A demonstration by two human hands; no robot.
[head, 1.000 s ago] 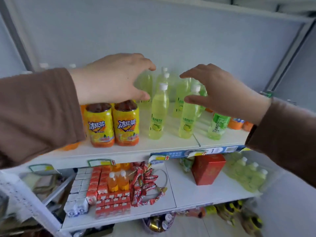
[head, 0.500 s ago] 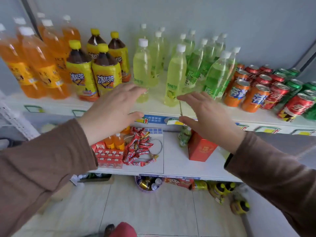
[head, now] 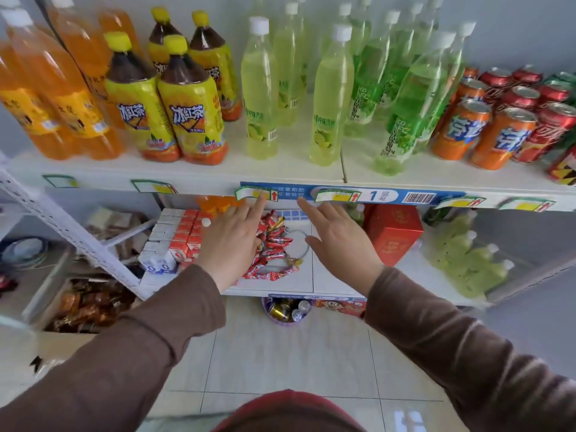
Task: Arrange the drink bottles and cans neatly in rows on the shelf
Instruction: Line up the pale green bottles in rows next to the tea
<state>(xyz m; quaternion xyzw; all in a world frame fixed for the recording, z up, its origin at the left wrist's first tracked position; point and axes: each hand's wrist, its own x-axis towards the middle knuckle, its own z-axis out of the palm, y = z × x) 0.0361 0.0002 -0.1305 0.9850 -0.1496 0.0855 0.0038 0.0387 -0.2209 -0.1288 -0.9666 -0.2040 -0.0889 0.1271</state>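
The white shelf (head: 280,176) carries rows of drinks: orange soda bottles (head: 56,98) at the left, yellow-labelled iced tea bottles (head: 190,110), pale lemon soda bottles (head: 330,88), green-labelled bottles (head: 408,107), then orange cans (head: 461,129) and red cans (head: 554,126) at the right. My left hand (head: 232,244) and my right hand (head: 339,238) hover below the shelf's front edge, both open with fingers spread, holding nothing. Fingertips of both hands point up at the price-tag strip (head: 343,194).
On the lower shelf (head: 280,285) lie small boxed cartons (head: 174,238), red candy wrappers (head: 271,244), a red box (head: 392,232) and pale green bottles (head: 467,260). Below stand a bowl of cans (head: 286,308) and a snack box (head: 84,304) on the tiled floor.
Both hands have dropped from the bottles on the shelf to below its front edge, empty. The view has pulled back and tilted down, showing more bottles and cans.
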